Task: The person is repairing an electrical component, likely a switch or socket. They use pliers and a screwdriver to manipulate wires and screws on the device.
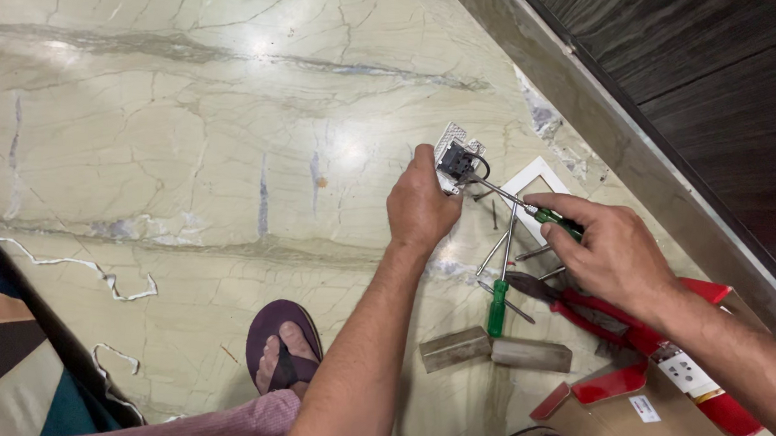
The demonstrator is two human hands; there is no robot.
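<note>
My left hand [421,207] grips a small electrical switch module [457,161], white with a dark back and a short black wire, held just above the marble floor. My right hand [609,252] holds a green-handled screwdriver [552,219]; its metal shaft reaches left and its tip meets the module's dark back. Both forearms come in from the bottom and right of the head view.
A white square cover frame [536,178] lies by the wall base. On the floor near my hands lie another green-handled screwdriver [497,309], red-handled pliers [582,309], loose screws, two small wooden blocks [497,351] and an open red-and-brown cardboard box [657,401]. My sandalled foot [284,343] rests below.
</note>
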